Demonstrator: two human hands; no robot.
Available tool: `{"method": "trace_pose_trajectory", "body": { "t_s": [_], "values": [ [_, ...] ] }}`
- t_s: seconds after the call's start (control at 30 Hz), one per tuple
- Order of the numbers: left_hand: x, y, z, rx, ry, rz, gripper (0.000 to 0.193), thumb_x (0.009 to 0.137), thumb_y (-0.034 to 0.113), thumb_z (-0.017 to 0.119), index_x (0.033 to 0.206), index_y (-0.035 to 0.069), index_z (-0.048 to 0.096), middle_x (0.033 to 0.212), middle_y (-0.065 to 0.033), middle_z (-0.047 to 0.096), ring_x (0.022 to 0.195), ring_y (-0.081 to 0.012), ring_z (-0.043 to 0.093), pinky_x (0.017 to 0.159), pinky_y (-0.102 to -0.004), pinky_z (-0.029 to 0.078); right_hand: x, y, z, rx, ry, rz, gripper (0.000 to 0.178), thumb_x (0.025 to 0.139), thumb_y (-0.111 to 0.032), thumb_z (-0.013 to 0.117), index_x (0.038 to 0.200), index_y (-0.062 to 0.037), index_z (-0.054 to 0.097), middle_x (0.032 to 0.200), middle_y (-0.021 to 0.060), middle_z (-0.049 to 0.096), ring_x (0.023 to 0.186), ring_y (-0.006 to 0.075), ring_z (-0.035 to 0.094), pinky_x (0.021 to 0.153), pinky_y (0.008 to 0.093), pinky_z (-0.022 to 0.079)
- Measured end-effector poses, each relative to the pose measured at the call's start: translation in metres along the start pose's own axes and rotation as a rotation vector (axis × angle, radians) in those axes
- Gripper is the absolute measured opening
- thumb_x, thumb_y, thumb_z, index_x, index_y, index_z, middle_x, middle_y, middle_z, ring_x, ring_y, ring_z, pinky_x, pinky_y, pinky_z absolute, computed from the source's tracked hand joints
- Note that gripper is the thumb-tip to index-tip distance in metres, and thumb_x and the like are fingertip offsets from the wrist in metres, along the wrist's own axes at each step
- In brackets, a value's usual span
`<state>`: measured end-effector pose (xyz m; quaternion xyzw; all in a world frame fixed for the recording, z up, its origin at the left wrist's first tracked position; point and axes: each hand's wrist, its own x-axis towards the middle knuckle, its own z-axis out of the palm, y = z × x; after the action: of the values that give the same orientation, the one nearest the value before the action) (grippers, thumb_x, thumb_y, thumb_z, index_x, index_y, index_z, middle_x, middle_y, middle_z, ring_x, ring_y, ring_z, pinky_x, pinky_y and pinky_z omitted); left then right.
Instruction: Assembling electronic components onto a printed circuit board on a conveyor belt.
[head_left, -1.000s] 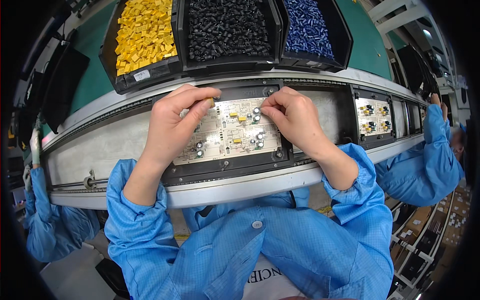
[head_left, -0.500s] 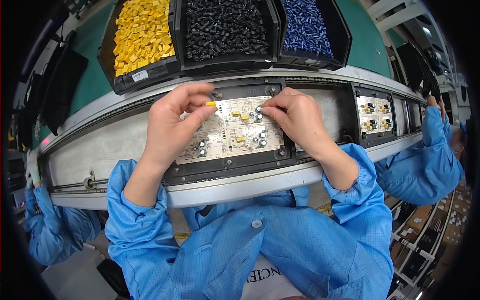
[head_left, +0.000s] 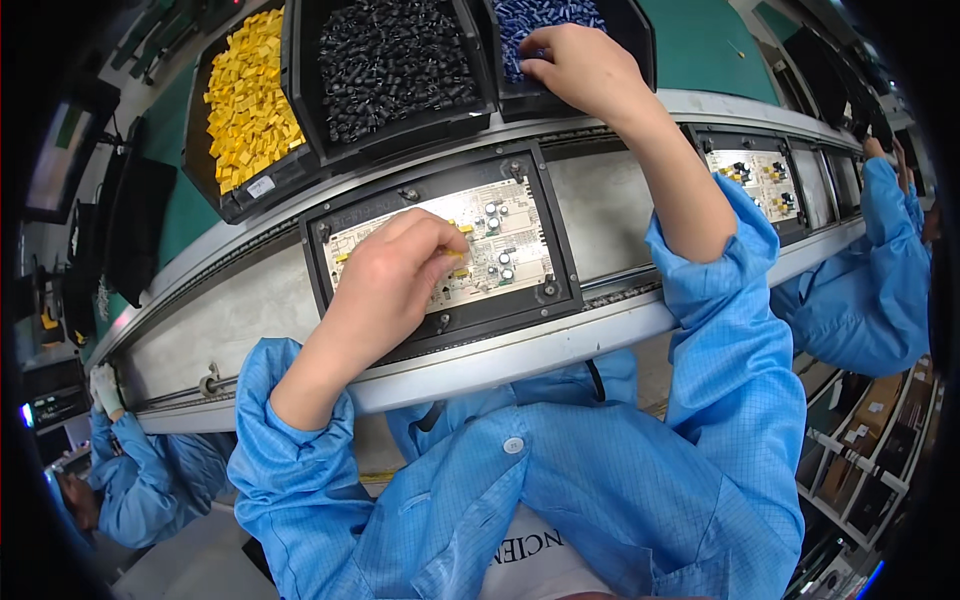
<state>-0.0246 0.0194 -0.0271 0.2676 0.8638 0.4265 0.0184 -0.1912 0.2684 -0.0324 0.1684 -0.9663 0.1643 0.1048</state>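
Over the middle of a pale circuit board [head_left: 515,225], my left hand [head_left: 395,275] is closed in a pinch, with a small yellow box capacitor [head_left: 456,254] at its fingertips. The hand and wrist cover part of the board's left half. Black round capacitors [head_left: 492,222] and yellow ones stand on the part that shows. My right hand [head_left: 590,70] is at the bin of small blue cylindrical components [head_left: 548,14], its thumb and fingers curved and apart, fingertips at the pile. Nothing shows between them. The board sits in a black frame [head_left: 562,250].
Bins of yellow capacitors [head_left: 252,100] and black capacitors [head_left: 395,70] stand behind the metal conveyor rail [head_left: 540,345]. Another framed board [head_left: 755,185] lies on the line to the right. Co-workers in blue sleeves are at the far left [head_left: 150,490] and right [head_left: 860,290].
My right hand has left the board and moved up to the blue components' bin. My left hand has shifted down and right over the board with the yellow capacitor. The whole view has turned slightly.
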Motion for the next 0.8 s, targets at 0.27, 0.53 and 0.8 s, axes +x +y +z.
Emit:
{"method": "trace_pose_trajectory", "body": {
  "t_s": [0.27, 0.53, 0.8],
  "values": [
    [0.005, 0.007, 0.006, 0.245, -0.084, 0.116, 0.013, 0.081, -0.003, 0.067, 0.092, 0.004, 0.070, 0.087, -0.0116, 0.065, 0.082, -0.0318, 0.065, 0.072, -0.0392, 0.054, -0.005, 0.005, -0.003, 0.194, 0.054, 0.018, 0.016, 0.083, -0.016, 0.069, 0.090, -0.0014, 0.072, 0.084, 0.0200, 0.070, 0.079, 0.0311, 0.071, 0.076, 0.0435, 0.054],
    [0.012, 0.006, 0.018, 0.225, -0.063, 0.068, 0.014, 0.075, -0.002, 0.072, 0.087, 0.005, 0.070, 0.078, -0.0105, 0.065, 0.079, -0.0310, 0.063, 0.070, -0.0387, 0.053, -0.039, -0.002, -0.024, 0.734, 0.204, 0.004, 0.011, 0.083, -0.008, 0.070, 0.087, 0.0019, 0.067, 0.073, 0.0080, 0.068, 0.067, 0.0126, 0.064, 0.062, 0.0278, 0.052],
    [0.015, 0.007, 0.026, 0.188, -0.098, 0.109, 0.014, 0.074, -0.002, 0.074, 0.085, 0.005, 0.069, 0.080, -0.0099, 0.067, 0.079, -0.0296, 0.063, 0.071, -0.0387, 0.052, -0.052, 0.006, -0.024, 0.834, 0.139, 0.076, 0.009, 0.084, -0.005, 0.071, 0.089, 0.0022, 0.068, 0.074, 0.0025, 0.066, 0.067, 0.0073, 0.059, 0.062, 0.0239, 0.050]
  ]
}}
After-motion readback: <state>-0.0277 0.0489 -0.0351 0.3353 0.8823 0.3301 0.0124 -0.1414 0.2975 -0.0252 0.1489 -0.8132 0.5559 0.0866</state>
